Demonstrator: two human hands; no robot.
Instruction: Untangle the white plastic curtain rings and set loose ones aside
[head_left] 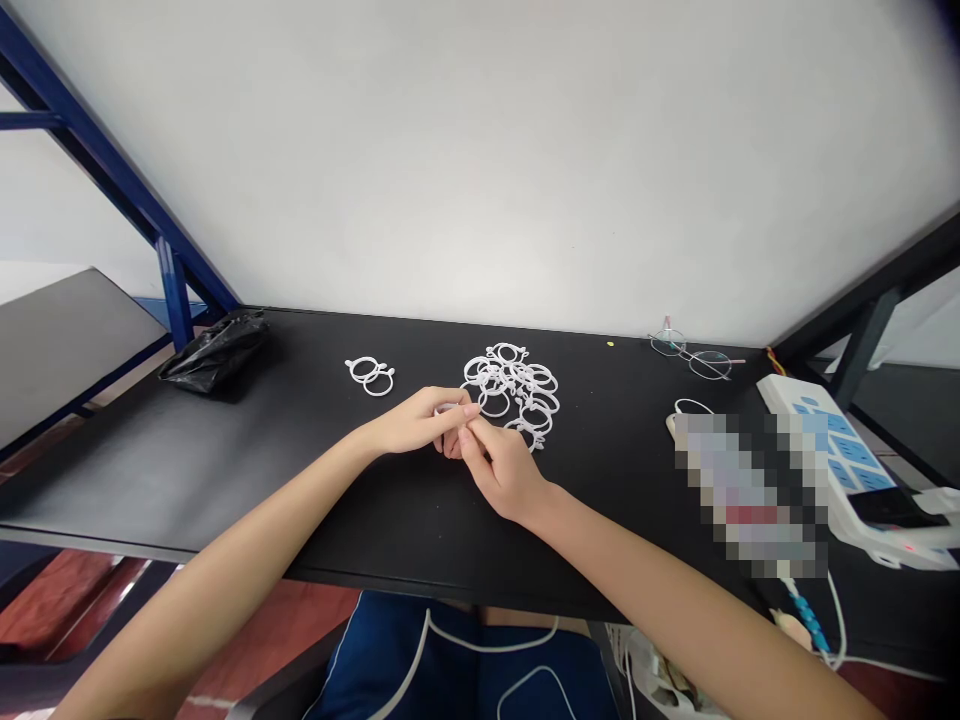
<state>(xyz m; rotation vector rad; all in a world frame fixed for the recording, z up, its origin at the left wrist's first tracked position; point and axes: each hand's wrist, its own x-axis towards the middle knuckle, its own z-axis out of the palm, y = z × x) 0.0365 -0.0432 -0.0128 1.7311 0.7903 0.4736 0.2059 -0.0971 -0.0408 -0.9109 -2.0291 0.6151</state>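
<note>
My left hand (424,420) and my right hand (506,465) meet above the black table, their fingertips pressed together. Between them shows a sliver of a white curtain ring (445,407), mostly covered by my left fingers. The thumb and fingers of my right hand pinch at the same spot, hiding the point of contact. Just beyond my hands lies a loose pile of white curtain rings (537,418), thin hoops with small knobs. Two linked or overlapping white rings (378,382) lie apart, to the left.
A crumpled black plastic bag (217,352) lies at the table's left end. At the right are eyeglasses (709,364), a pixelated phone-like object (742,495) with a cable, and a white power strip (847,460). A white wall (480,160) rises behind the table (420,540).
</note>
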